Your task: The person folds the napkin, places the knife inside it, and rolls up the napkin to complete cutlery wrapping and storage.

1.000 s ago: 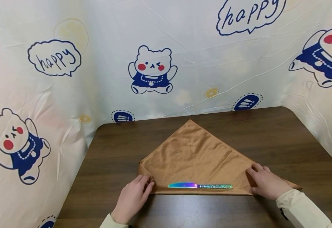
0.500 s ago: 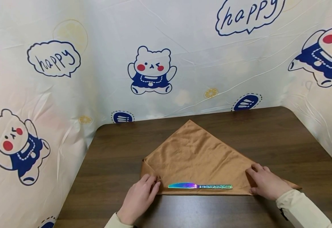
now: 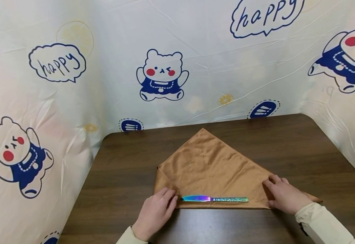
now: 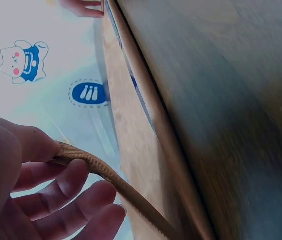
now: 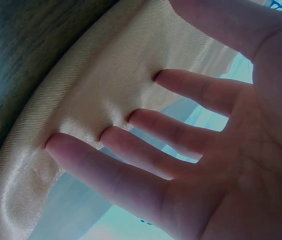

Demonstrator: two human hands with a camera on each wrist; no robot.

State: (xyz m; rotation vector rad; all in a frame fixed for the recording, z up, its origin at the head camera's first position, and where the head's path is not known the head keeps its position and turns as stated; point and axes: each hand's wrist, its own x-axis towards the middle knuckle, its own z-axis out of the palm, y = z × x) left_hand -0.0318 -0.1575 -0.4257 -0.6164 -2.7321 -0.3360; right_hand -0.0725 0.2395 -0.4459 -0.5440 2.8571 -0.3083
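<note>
While one left hand [image 3: 155,210] pinches the left flap of one satiny brown cloth [image 3: 208,166], one slim rainbow-metallic knife [image 3: 214,199] lies on it along the near edge; one right hand [image 3: 287,195], fingers extended, presses the cloth's right side.

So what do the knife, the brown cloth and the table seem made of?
Knife: probably metal, judging by its glossy rainbow sheen. Brown cloth: satin-like fabric, perhaps synthetic, with soft highlights and creases. Table: wood or wood-look laminate; dark grain shows.
</note>
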